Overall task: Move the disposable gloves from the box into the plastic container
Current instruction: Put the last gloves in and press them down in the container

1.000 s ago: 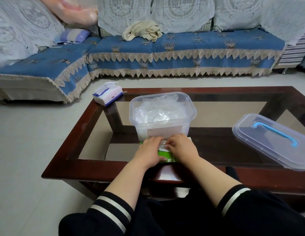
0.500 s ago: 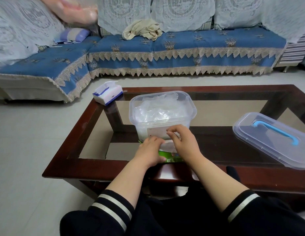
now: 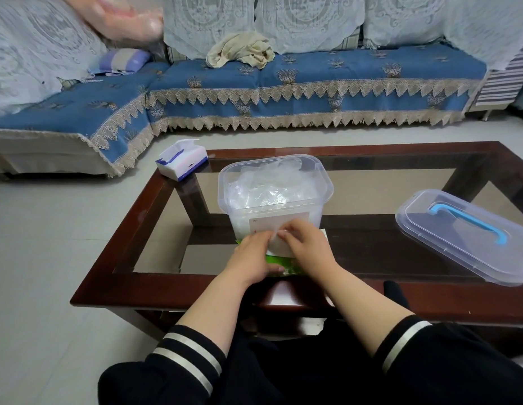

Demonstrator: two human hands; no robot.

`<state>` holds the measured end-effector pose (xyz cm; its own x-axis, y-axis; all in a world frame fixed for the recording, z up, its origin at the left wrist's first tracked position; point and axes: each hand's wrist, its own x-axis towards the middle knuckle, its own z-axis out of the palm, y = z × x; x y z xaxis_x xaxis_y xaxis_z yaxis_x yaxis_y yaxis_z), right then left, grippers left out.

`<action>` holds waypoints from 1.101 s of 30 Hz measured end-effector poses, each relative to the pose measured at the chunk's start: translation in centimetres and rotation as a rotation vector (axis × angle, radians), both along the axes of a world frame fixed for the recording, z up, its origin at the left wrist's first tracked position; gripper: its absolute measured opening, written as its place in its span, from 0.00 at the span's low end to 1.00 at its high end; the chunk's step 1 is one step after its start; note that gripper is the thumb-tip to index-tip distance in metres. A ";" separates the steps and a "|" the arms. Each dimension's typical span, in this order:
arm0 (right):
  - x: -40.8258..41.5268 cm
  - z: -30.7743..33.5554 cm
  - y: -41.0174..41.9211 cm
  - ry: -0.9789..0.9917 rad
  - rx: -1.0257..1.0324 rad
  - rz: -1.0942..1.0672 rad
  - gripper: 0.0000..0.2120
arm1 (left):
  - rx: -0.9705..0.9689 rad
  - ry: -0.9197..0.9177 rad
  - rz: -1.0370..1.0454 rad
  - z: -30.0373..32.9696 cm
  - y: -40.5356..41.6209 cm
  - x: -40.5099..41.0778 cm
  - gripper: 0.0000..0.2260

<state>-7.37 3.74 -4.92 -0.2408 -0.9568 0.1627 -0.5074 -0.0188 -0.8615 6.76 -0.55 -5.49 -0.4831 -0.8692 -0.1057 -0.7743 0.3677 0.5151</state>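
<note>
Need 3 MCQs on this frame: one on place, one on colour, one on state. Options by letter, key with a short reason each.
1. Where does the lid lie?
A. On the container
B. On the table, right of the container
C. On the sofa

2. What colour is the lid's handle?
A. Blue
B. Red
C. Green

3. What state is the plastic container in?
A. Closed and empty
B. Tipped on its side
C. Open, with clear gloves inside

Key:
1 B: the lid rests on the table at the right edge, apart from the container.
2 A: the handle on top of it is light blue.
3 C: the container stands upright with no lid, and the crumpled clear gloves fill it, while the left hand and right hand work at the green box in front.
</note>
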 end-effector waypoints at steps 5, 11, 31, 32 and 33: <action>-0.7 1.0 0.6 -0.177 -0.158 -0.084 0.04 | 0.012 -0.103 -0.003 0.1 0.0 -0.4 0.31; -1.9 0.9 0.6 0.002 -0.123 -0.071 0.04 | 0.019 -0.117 0.004 0.0 -0.1 -0.5 0.31; -1.2 2.0 1.0 -0.268 -0.278 -0.107 0.13 | 0.174 0.648 0.230 2.6 1.1 -0.8 0.14; -1.3 2.1 1.1 -0.296 -0.286 -0.116 0.13 | 0.158 0.638 0.224 2.6 1.2 -0.9 0.15; -1.3 2.2 1.2 -0.308 -0.288 -0.128 0.13 | 0.143 0.633 0.219 2.7 1.2 -1.0 0.16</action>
<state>-8.67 4.93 -2.73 -0.4332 -0.8425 0.3203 -0.2414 -0.2339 -0.9418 5.75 0.63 -2.83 -0.3046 -0.9523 0.0177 -0.3571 0.1314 0.9248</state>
